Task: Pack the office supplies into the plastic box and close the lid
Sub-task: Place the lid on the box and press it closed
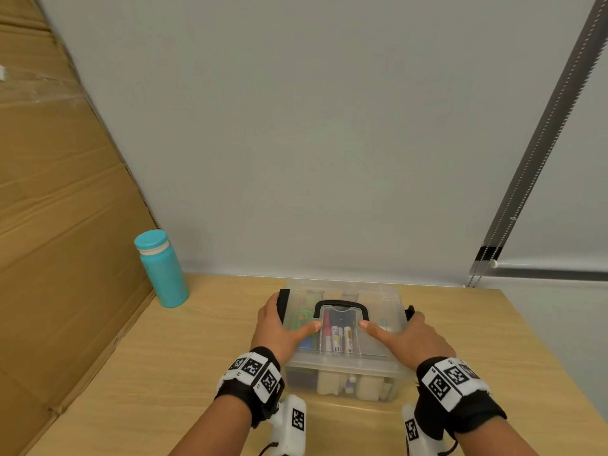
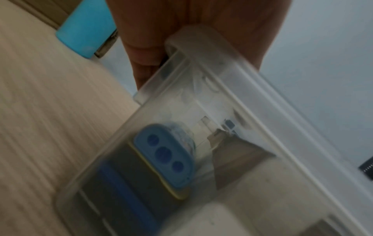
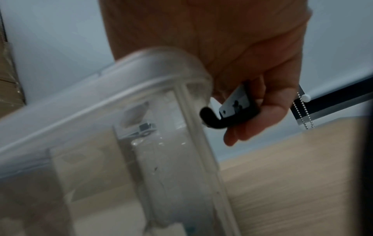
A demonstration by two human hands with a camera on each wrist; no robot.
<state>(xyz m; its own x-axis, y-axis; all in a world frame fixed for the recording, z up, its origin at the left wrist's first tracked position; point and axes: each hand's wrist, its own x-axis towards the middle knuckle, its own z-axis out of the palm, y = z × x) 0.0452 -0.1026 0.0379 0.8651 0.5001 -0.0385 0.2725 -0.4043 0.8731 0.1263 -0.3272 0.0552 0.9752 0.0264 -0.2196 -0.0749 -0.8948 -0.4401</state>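
1. The box (image 1: 342,366) sits on the counter (image 1: 171,373), near its back edge, with the wall (image 1: 329,126) behind the box.
2. The lid (image 1: 378,304) lies on the box; the handle (image 1: 340,304) lies flat on the lid's middle.
3. Markers (image 1: 335,337) lie side by side in the box, under the handle.
4. A bottle (image 1: 161,268) stands left of the box and further back, well apart from it.
5. Cardboard (image 1: 59,209) leans left of the bottle.
6. The left hand (image 1: 279,327) is on the box's left end, its thumb on the lid.
7. The right hand (image 1: 408,337) is on the box's right end, its fingers (image 3: 268,111) curled round the clip (image 3: 228,115) there.
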